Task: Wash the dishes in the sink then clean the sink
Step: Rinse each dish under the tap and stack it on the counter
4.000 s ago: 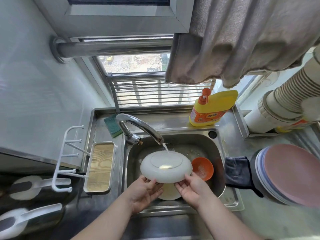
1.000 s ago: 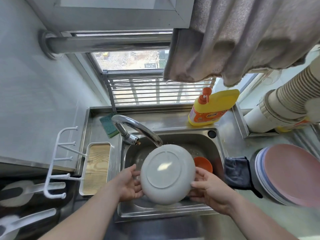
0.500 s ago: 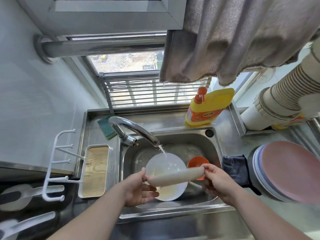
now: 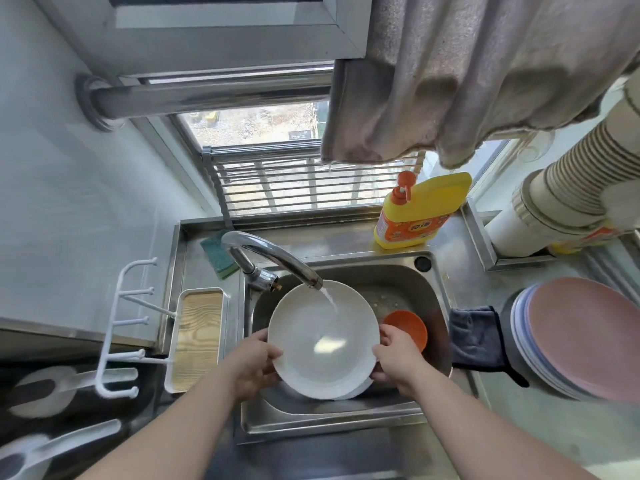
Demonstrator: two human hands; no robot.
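- The sink [image 4: 434, 306] is a steel basin set into the desk, and the tap [image 4: 277, 259] runs a thin stream into it; it is rigid and fixed, so all the handling falls on the dishes inside
- The white plate [image 4: 322, 339] is held face up over the basin with water landing on its far half; it looks stiff, fairly light and, being wet, probably slippery — the rim at opposite sides is the sensible place to take it
- A second pale dish [image 4: 356, 391] shows only as a sliver under the plate's near edge
- The orange bowl [image 4: 410, 323] sits in the basin just right of the plate, small and likely light
- The left hand [image 4: 251, 367] grips the plate's left rim, thumb curled over the top edge
- The right hand [image 4: 398, 362] does the same on the right rim — the plate spans between the two grips, level, its middle free for rinsing
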